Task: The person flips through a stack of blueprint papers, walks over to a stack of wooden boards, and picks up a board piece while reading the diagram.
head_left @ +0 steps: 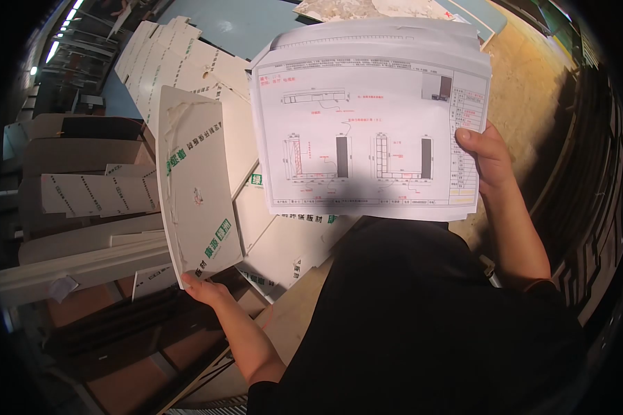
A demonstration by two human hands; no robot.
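Note:
A sheaf of white papers (367,124) with furniture drawings and red notes faces me. My right hand (486,153) grips its right edge, thumb on the front and fingers behind. On the left, a pale board (199,180) with green and black printed lettering stands tilted. My left hand (206,289) is closed on the board's lower corner, its fingers partly hidden. The papers lie in front of other printed white boards (284,235), beside the tilted one. A dark shadow falls across the lower part of the drawing.
More printed boards (166,62) lie on a blue-grey surface (232,31) at the top. Brown and white panels (100,194) are stacked at the left. Dark stacked sheets (581,152) line the right side. A tan floor (526,69) shows at the upper right.

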